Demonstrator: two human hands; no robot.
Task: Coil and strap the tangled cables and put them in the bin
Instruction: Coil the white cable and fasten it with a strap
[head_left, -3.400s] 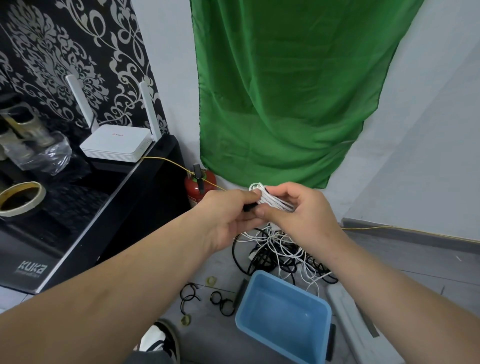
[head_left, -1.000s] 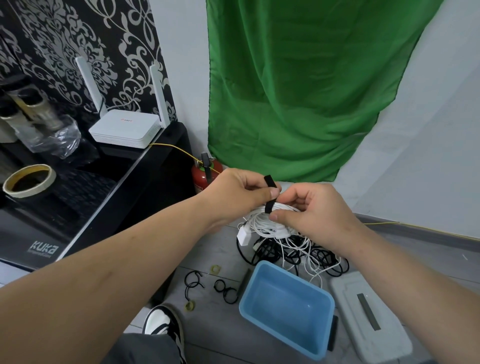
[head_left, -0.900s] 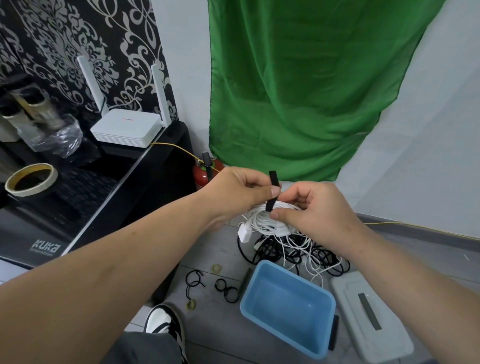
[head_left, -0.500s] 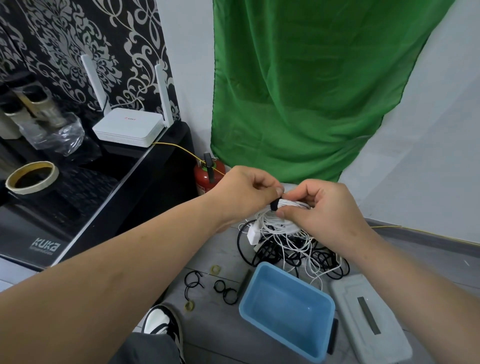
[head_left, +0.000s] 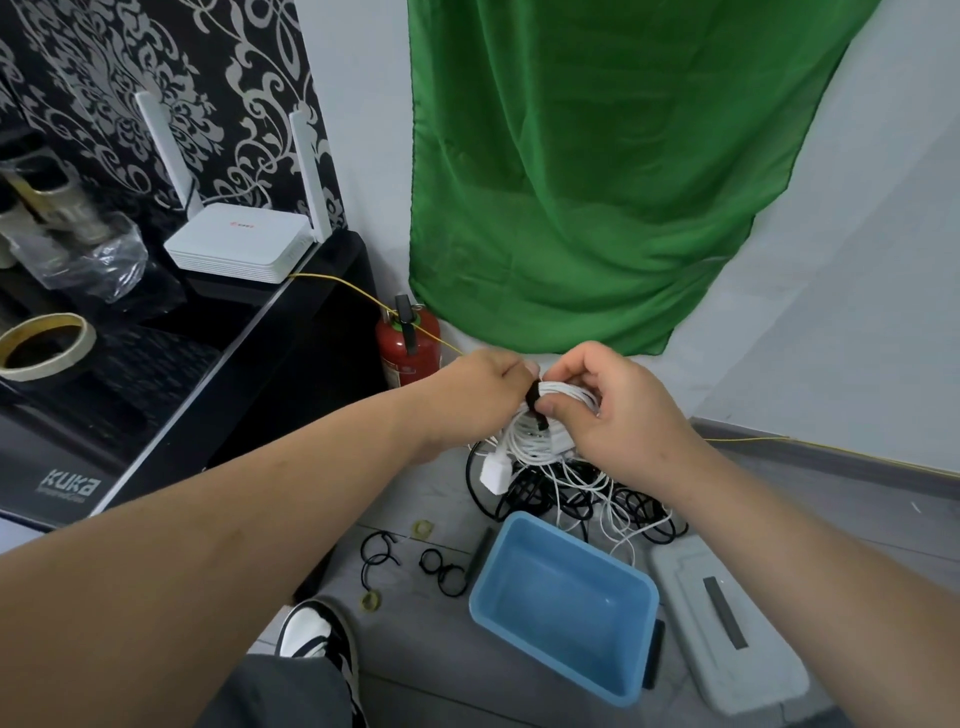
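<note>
It looks like a small lab or technical work room. A green cloth (head_left: 597, 182) hangs on the wall (head_left: 857, 260), a black cabinet (head_left: 291, 364) carries a KUKA label (head_left: 70, 486) and a white router (head_left: 236, 249), and a red fire extinguisher (head_left: 402, 353) stands just beside it.

Bin (head_left: 566, 608) before cable pile (head_left: 582, 493); lid (head_left: 727, 634) right.

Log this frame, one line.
step: strapping | left hand: pinches black strap | right hand: grips white cable coil | blue bin: on floor
</note>
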